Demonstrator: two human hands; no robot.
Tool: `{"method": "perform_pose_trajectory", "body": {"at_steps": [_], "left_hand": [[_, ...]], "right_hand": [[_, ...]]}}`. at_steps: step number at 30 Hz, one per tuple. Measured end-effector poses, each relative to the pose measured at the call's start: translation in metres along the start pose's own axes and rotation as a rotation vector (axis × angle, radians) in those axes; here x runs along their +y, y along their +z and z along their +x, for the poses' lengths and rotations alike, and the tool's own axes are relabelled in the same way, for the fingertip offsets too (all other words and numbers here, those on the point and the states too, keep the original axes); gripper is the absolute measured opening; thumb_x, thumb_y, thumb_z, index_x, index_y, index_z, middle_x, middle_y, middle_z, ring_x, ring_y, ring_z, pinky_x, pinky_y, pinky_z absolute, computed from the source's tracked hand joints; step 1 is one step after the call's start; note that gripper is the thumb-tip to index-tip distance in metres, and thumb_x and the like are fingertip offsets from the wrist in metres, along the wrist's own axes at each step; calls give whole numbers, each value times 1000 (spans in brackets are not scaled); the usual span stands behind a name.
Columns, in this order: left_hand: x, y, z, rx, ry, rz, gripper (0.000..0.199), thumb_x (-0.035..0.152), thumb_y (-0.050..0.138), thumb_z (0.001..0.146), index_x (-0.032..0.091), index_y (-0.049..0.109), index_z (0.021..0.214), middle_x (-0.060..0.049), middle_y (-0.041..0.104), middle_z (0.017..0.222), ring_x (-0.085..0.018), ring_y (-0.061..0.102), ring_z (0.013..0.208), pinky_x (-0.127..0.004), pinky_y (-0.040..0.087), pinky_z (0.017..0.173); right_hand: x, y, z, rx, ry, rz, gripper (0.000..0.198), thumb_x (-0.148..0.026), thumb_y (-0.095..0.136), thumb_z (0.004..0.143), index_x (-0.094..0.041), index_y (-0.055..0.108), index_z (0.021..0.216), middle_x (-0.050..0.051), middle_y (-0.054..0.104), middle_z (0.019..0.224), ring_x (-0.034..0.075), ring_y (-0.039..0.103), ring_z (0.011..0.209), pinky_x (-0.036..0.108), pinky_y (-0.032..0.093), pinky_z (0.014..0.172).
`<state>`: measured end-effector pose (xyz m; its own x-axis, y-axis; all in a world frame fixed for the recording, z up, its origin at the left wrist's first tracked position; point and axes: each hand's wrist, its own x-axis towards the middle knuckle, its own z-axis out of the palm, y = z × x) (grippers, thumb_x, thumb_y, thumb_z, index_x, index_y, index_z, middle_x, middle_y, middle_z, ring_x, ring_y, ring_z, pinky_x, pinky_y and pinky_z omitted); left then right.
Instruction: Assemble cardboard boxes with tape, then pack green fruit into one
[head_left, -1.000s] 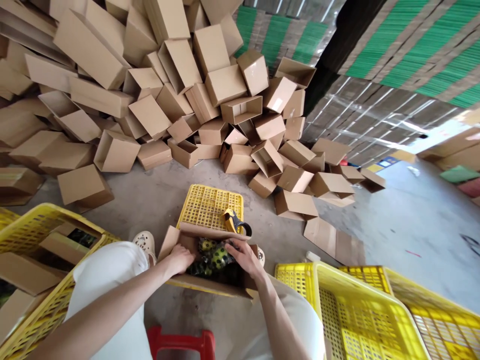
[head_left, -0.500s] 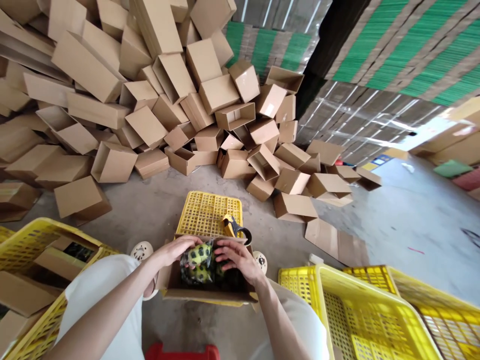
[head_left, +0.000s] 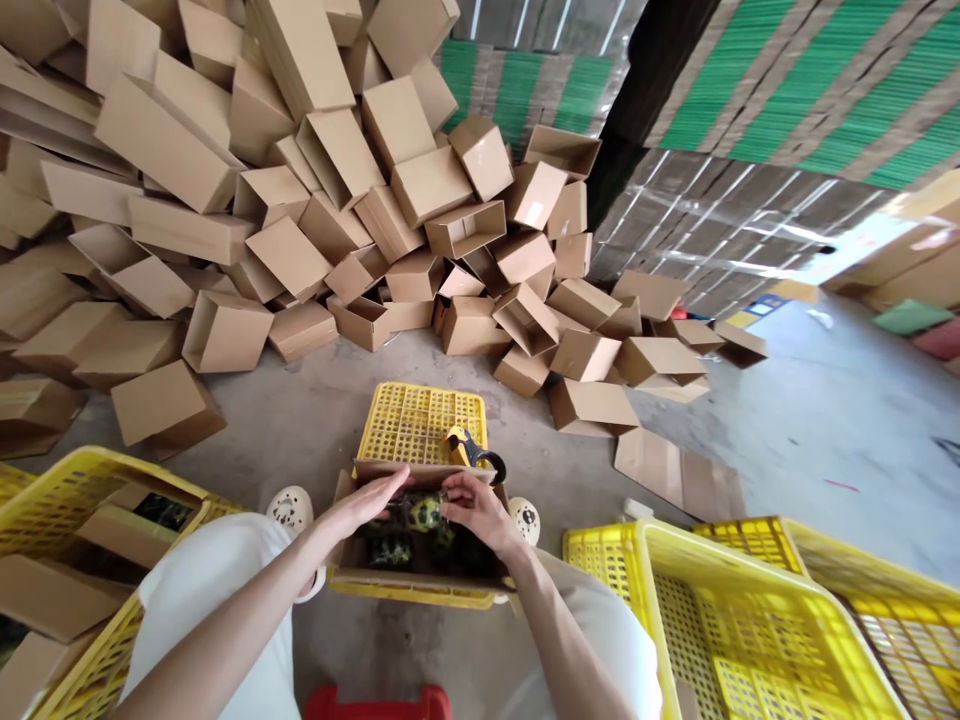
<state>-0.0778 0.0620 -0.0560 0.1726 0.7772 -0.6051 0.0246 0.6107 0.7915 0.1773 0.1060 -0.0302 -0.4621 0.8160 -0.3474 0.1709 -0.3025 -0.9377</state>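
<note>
An open cardboard box sits in front of me, holding several clear-wrapped packets with a green-yellow and black pattern. Their exact kind I cannot make out. My left hand is over the box's left part, fingers stretched out flat and holding nothing. On the other side, my right hand has its fingertips curled against the edge of one upper packet and seems to pinch its wrapper. Lower in the box, at the left, lies another packet. Beneath the box is an upturned yellow crate.
A tape dispenser rests on the crate just beyond the box. Yellow baskets stand at left and right. A large heap of cardboard boxes covers the floor ahead. Something red is at the bottom edge.
The patterned packet that was raised by my left hand now sits lower and further right, beside my right hand. My left hand has flattened and come off it.
</note>
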Motion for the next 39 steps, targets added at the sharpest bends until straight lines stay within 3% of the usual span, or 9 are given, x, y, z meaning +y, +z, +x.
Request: {"method": "perform_pose_trajectory", "body": {"at_steps": [4,7,12,19,23,27,30,35,39], "left_hand": [[6,-5,3,1,221,230,62,67,47,101,22,73,134,-9,66,152,-28,54,147,-37,32,127],[4,-14,3,73,327,481,43,44,54,101,24,73,133,-8,70,146,-29,60,140,-38,34,126],[-9,-18,0,123,301,892,56,13,64,83,18,67,139,-16,63,153,-35,54,145,-43,34,126],[-17,0,-4,74,197,1264,56,18,74,79,15,65,134,-24,50,159,-41,57,138,-48,45,114],[-18,9,-6,39,191,1298,41,35,77,85,15,72,119,-22,67,138,-41,59,134,-51,43,115],[-27,16,-6,-63,204,1313,36,38,83,77,17,77,107,-20,72,131,-45,52,141,-58,36,119],[-39,17,-4,-146,158,1239,33,27,78,78,19,77,110,-19,74,130,-42,60,133,-56,41,115],[-50,15,5,-61,112,1060,32,12,76,68,19,77,99,-19,79,118,-44,62,133,-57,36,119],[-44,7,18,73,85,749,20,25,71,80,18,76,98,-19,80,112,-43,69,124,-56,43,114]], "right_hand": [[6,-13,0,146,45,113,43,-54,84,77,-22,71,102,3,72,92,17,71,74,36,63,75],[11,-14,1,198,-30,-120,30,-48,77,82,-22,73,97,5,76,91,22,74,81,42,64,83],[16,-5,6,52,-166,-553,30,-26,64,88,-21,78,115,11,80,115,30,75,105,47,58,100],[8,12,7,-145,-146,-895,56,-21,70,88,-18,65,144,16,73,135,33,74,114,43,56,104],[0,26,3,-194,-4,-1210,73,-19,76,84,-19,55,154,18,63,150,36,73,121,40,57,101],[-3,31,3,-97,48,-1309,37,-24,71,93,-22,75,129,14,77,126,35,76,114,38,58,94],[0,31,5,-59,45,-1296,22,-24,63,98,-20,81,111,16,81,112,36,77,107,39,58,89],[5,30,5,-38,-31,-1227,28,-14,53,99,-17,81,95,18,81,101,33,78,96,36,56,81],[4,23,5,-96,-143,-1106,22,-10,59,95,-19,80,94,8,81,95,23,75,93,27,53,83]]}}
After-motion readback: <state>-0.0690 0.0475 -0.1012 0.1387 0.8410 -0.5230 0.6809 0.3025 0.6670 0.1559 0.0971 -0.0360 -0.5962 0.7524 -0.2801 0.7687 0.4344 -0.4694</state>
